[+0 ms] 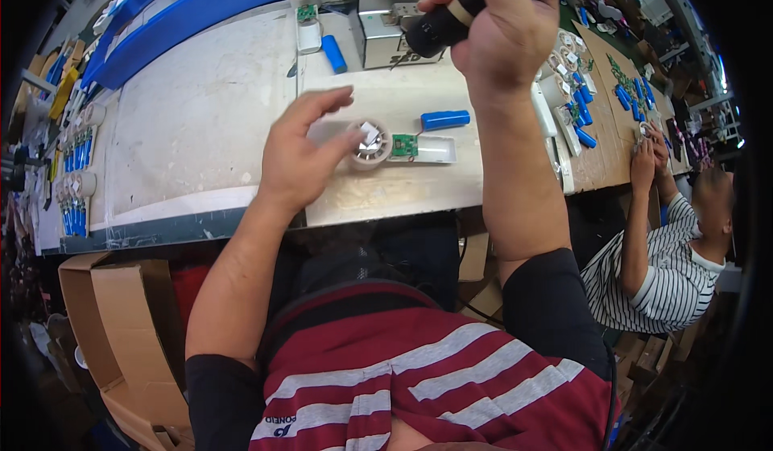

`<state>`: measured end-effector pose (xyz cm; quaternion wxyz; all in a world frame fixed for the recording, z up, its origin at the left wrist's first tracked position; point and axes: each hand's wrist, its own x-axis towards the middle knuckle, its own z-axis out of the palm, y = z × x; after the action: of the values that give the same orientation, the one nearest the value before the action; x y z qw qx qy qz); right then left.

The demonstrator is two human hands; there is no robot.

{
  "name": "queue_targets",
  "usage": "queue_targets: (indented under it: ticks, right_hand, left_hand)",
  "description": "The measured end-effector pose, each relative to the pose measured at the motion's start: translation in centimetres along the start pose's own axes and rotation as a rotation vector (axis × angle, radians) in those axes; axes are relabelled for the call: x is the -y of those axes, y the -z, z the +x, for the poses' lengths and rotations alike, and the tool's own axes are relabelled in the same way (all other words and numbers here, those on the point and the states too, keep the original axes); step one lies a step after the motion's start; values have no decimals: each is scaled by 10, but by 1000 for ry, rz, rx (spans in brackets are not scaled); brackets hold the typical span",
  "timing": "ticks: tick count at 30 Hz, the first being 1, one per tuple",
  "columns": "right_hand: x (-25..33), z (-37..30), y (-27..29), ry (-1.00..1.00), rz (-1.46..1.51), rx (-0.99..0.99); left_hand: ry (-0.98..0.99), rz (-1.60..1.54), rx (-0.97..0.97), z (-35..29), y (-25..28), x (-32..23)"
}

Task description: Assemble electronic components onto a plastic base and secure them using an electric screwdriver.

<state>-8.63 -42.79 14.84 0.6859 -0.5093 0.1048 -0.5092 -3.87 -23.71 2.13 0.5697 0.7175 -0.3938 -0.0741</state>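
Note:
My right hand [511,40] is wrapped round a black electric screwdriver [439,28] with a pale ring, raised in front of a silver box-shaped screw feeder [377,39]. My left hand [302,149] has its fingers apart, thumb beside or on the rim of a white round fan housing [372,159]; whether it touches cannot be made out. From the housing a white handle shell [439,151] extends right, with a green circuit board [404,145] in it. A blue cylindrical battery [445,120] lies just behind the shell.
Behind are a second fan unit [308,36], its blue battery [333,54] and a blue bin [193,16]. More fan units with batteries [76,149] stand far left; several others [576,101] lie right. A co-worker [664,266] in stripes works there. A cardboard box [133,330] stands below the bench.

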Motion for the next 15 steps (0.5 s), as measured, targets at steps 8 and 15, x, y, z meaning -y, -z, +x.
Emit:
queue_targets:
  ticks: [8,15]
  right_hand:
    - [19,-33,-9,-30,76,157]
    - [27,-48,-14,-31,180,233]
  left_hand:
    - [-437,360,-145,10,11,-47]
    - [-325,167,-210,-10,14,-56]
